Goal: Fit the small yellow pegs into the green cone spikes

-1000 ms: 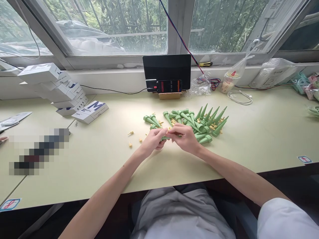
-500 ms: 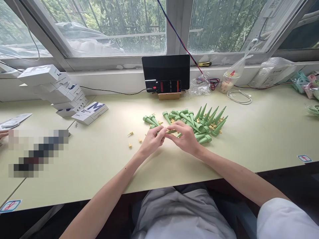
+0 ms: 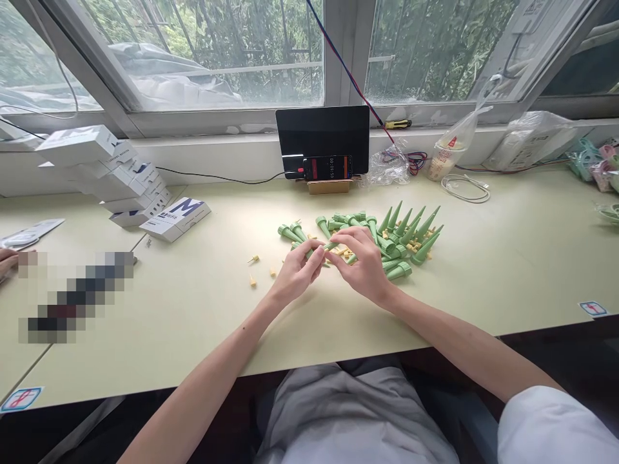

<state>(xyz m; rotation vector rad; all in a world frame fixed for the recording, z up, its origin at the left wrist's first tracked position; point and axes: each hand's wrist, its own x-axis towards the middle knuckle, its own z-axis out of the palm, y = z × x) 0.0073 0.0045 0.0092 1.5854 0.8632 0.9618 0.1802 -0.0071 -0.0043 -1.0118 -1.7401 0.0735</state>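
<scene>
My left hand (image 3: 296, 273) is closed around a green cone-shaped plastic spike (image 3: 329, 247) whose end sticks out past my fingers. My right hand (image 3: 362, 265) meets it from the right, fingers pinched at the spike's end on a small piece that is too small to name. Both hands hover just above the pale green table (image 3: 203, 309). Directly behind them lies a pile of green spikes (image 3: 396, 238) mixed with small yellow pieces (image 3: 413, 247). Three loose yellow pieces (image 3: 252, 281) lie to the left of my left hand.
A dark tablet (image 3: 322, 136) with a phone (image 3: 327, 167) leaning on it stands at the window sill. White boxes (image 3: 111, 174) are stacked at the back left. Plastic bags (image 3: 527, 138) and a white cable (image 3: 464, 188) lie back right. Another person's hand (image 3: 7, 260) shows at the far left edge.
My hands have shifted slightly up and away toward the pile, and the green spike now points out further between them. The other person's hand at the left edge has crept in a little.
</scene>
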